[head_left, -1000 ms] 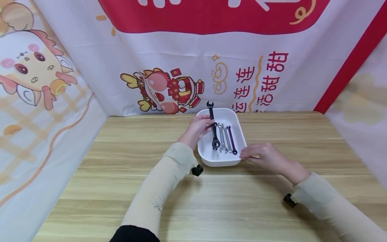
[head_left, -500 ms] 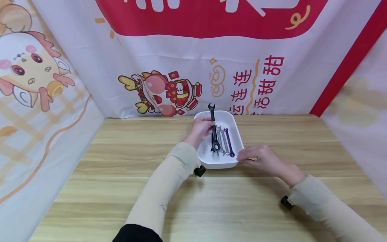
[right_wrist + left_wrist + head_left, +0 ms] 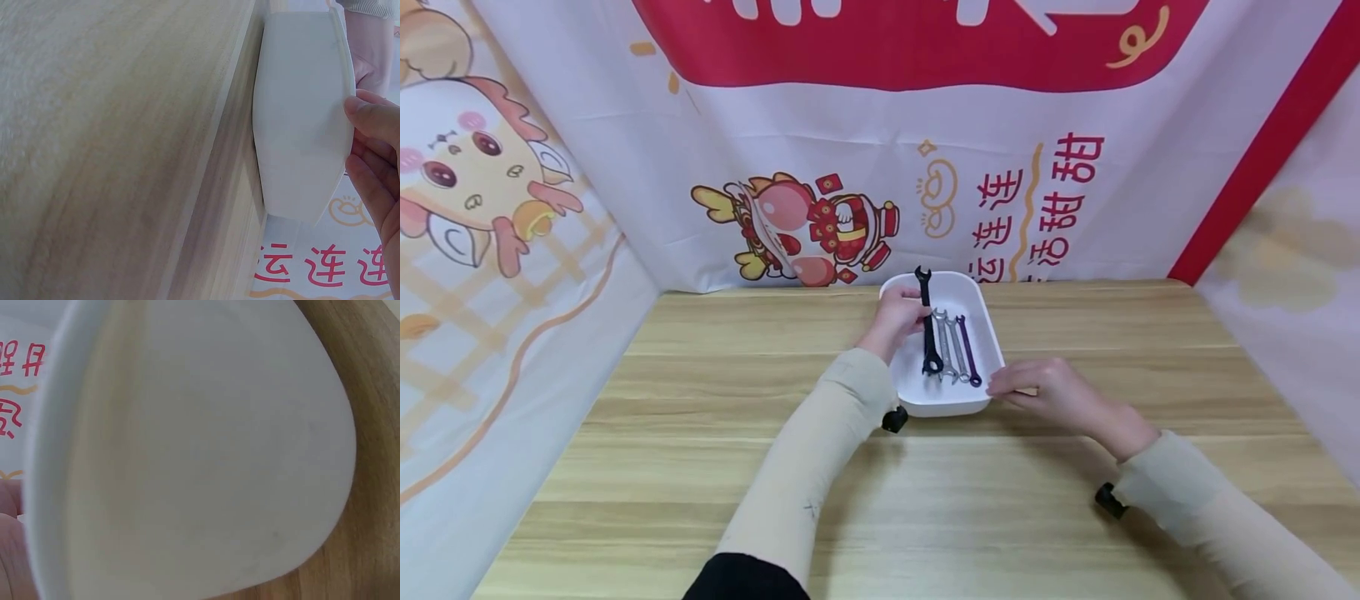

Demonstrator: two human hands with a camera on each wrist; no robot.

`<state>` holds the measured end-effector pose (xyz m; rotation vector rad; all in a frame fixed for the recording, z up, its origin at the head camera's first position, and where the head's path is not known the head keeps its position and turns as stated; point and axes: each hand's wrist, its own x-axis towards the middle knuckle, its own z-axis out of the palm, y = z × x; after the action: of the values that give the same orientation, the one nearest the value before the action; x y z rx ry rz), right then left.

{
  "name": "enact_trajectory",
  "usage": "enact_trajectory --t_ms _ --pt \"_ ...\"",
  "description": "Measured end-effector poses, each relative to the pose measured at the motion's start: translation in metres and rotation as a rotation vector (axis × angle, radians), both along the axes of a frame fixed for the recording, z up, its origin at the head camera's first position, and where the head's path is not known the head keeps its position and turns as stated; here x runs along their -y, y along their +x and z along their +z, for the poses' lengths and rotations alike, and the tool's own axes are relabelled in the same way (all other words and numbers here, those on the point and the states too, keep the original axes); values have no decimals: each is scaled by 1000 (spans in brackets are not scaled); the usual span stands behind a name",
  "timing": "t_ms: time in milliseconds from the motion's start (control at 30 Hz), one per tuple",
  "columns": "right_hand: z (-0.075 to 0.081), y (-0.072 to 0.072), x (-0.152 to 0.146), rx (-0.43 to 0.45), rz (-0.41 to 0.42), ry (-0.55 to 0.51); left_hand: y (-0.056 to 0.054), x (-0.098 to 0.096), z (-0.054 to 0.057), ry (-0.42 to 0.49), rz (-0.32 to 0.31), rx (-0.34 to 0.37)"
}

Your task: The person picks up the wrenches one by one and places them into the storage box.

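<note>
My left hand reaches over the left side of a white plastic tray and holds a black combination wrench by its shaft. The wrench's ring end points toward me, low in the tray; its open end is at the far side. To its right lie silver wrenches and a thin purple wrench, roughly parallel. My right hand grips the tray's near right corner. The right wrist view shows the thumb against the tray wall. In the left wrist view, the tray wall hides most of that hand.
The tray stands on a wood-grain table, close to its back edge. Behind hangs a white and red printed cloth. Similar cloth covers the left side and the right side.
My left hand has lowered the black wrench deeper into the tray, beside the silver ones. My right hand stays on the tray's corner. The head view has shifted slightly.
</note>
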<state>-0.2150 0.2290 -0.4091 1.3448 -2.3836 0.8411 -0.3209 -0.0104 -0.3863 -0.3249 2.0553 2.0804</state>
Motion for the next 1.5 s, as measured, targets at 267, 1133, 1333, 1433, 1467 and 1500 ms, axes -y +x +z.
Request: enact_trajectory --t_ms 267,1133,1333,1433,1467,1500 --pt "-1 0 0 -10 0 -3 0 -3 -1 -197 -30 -40" --pt "1 1 1 21 -3 -20 4 -5 0 -910 -198 -140" --pt "-1 1 0 20 6 -26 4 -9 -1 -991 -225 -128" --pt "-2 0 0 5 16 -37 5 -9 -2 -998 -225 -115" --pt "-2 0 0 -3 20 -42 5 -9 -2 -993 -220 -105" --pt "-2 0 1 -8 23 -46 6 -10 -2 -988 -216 -94"
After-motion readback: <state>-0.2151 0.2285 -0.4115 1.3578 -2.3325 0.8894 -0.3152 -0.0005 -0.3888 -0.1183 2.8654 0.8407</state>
